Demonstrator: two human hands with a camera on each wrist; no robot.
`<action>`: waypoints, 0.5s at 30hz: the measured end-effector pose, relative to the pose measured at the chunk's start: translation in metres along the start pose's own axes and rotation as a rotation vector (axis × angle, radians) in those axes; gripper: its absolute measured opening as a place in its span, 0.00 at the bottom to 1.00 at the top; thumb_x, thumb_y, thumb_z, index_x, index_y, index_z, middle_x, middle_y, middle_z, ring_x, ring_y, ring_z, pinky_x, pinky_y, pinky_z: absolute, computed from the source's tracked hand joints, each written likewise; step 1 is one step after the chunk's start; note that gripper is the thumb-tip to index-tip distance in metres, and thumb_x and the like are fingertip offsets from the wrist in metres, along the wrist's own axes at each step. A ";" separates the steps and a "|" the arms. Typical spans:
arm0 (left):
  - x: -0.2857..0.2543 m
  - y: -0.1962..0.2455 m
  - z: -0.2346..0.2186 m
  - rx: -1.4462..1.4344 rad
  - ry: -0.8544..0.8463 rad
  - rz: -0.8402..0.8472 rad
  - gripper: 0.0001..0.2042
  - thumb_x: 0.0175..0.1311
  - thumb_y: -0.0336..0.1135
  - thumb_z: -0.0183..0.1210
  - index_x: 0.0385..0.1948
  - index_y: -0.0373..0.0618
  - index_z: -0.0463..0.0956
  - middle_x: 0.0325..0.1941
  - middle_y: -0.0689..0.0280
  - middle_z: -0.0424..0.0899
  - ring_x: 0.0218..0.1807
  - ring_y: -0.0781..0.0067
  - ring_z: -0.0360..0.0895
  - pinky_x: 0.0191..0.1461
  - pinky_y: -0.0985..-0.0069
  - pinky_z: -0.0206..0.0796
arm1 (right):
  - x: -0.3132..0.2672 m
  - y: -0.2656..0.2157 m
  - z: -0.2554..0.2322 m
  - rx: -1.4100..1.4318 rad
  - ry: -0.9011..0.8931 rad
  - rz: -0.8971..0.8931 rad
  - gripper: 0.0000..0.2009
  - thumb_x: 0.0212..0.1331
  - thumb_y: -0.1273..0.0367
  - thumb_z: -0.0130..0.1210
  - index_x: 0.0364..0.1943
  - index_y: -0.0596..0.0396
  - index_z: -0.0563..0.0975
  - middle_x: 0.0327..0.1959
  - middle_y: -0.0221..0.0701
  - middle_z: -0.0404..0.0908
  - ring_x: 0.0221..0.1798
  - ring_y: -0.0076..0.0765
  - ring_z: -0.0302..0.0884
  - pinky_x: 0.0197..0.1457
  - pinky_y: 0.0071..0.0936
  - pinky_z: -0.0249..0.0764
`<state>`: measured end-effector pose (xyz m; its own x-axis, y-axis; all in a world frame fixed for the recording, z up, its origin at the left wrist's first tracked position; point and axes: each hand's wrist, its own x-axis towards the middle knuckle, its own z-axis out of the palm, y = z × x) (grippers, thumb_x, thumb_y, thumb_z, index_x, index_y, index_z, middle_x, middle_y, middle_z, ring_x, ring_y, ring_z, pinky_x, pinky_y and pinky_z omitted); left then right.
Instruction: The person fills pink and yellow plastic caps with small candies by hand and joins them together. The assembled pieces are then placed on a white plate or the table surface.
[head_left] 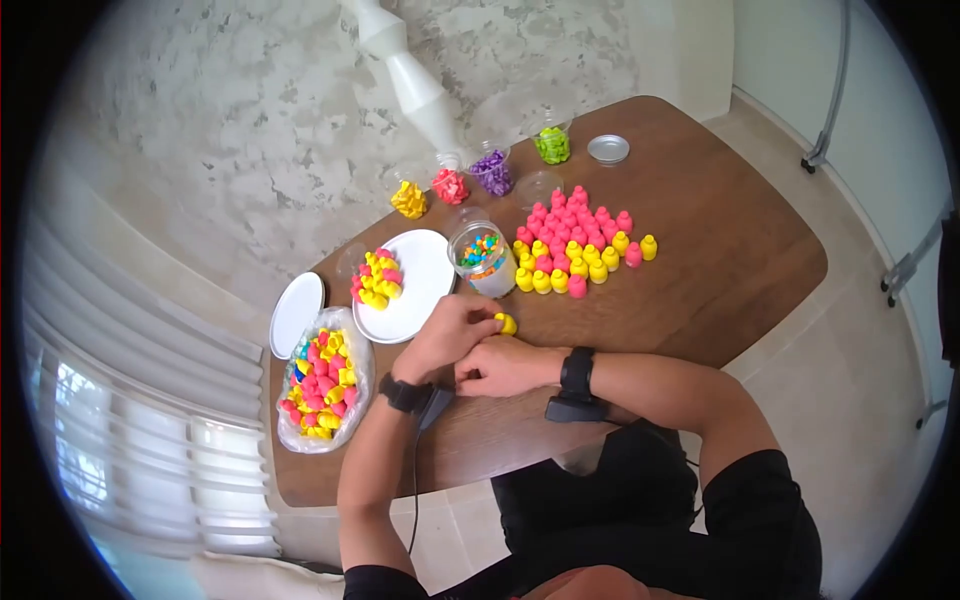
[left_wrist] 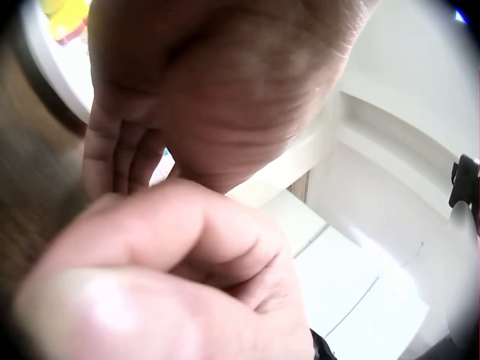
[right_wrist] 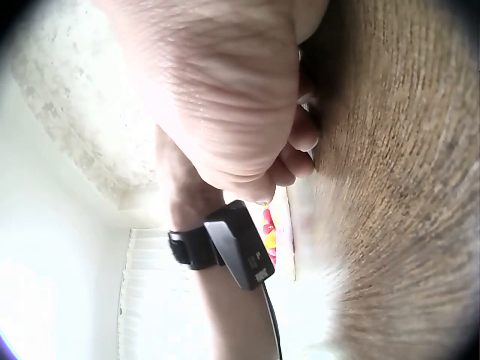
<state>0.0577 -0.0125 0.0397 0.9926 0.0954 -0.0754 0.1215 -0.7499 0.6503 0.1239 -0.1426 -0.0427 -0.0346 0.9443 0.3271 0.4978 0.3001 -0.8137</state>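
My left hand [head_left: 452, 328] reaches across the table and pinches a small yellow knob-topped piece [head_left: 507, 324] at its fingertips. Just in front of me, my right hand [head_left: 508, 368] lies close beside it, fingers loosely curled, with no thing showing in it. The left wrist view has the left palm [left_wrist: 232, 105] behind the blurred thumb and forefinger of the right hand [left_wrist: 157, 262]; the yellow piece is hidden there. In the right wrist view the right hand [right_wrist: 225, 90] is low over the wood. Pink pieces [head_left: 568, 218] and yellow pieces [head_left: 597, 270] stand grouped beyond the hands.
A clear jar [head_left: 494, 282] of small colourful bits stands behind the hands. Leftward are a white plate [head_left: 425, 270] with pieces, a white lid [head_left: 297, 315] and a plastic bag [head_left: 362, 395] of pieces. Cups of yellow [head_left: 409, 200], red, purple and green bits line the far edge.
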 end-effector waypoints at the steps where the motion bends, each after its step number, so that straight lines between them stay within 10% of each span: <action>1: 0.008 0.011 -0.001 0.069 -0.038 -0.001 0.09 0.66 0.27 0.67 0.44 0.35 0.86 0.37 0.63 0.90 0.40 0.78 0.84 0.46 0.75 0.77 | 0.000 -0.002 -0.002 -0.048 0.013 -0.016 0.14 0.63 0.58 0.63 0.33 0.56 0.85 0.29 0.40 0.87 0.34 0.45 0.85 0.42 0.42 0.78; 10: 0.057 0.032 0.010 0.269 -0.052 0.146 0.08 0.60 0.27 0.62 0.39 0.35 0.83 0.31 0.54 0.86 0.33 0.62 0.83 0.38 0.65 0.73 | 0.016 0.027 0.019 0.222 0.288 -0.049 0.13 0.58 0.60 0.65 0.36 0.56 0.83 0.30 0.39 0.86 0.33 0.41 0.85 0.41 0.41 0.81; 15: 0.060 -0.016 -0.003 0.098 0.000 -0.072 0.10 0.71 0.25 0.60 0.51 0.40 0.76 0.35 0.67 0.82 0.35 0.77 0.78 0.39 0.79 0.70 | 0.043 0.029 0.012 0.016 0.182 -0.035 0.17 0.50 0.56 0.66 0.38 0.52 0.85 0.33 0.43 0.88 0.41 0.50 0.87 0.50 0.42 0.83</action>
<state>0.1156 0.0070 0.0270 0.9813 0.1508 -0.1192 0.1920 -0.8018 0.5659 0.1260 -0.0914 -0.0577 0.1061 0.8937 0.4359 0.4852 0.3361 -0.8072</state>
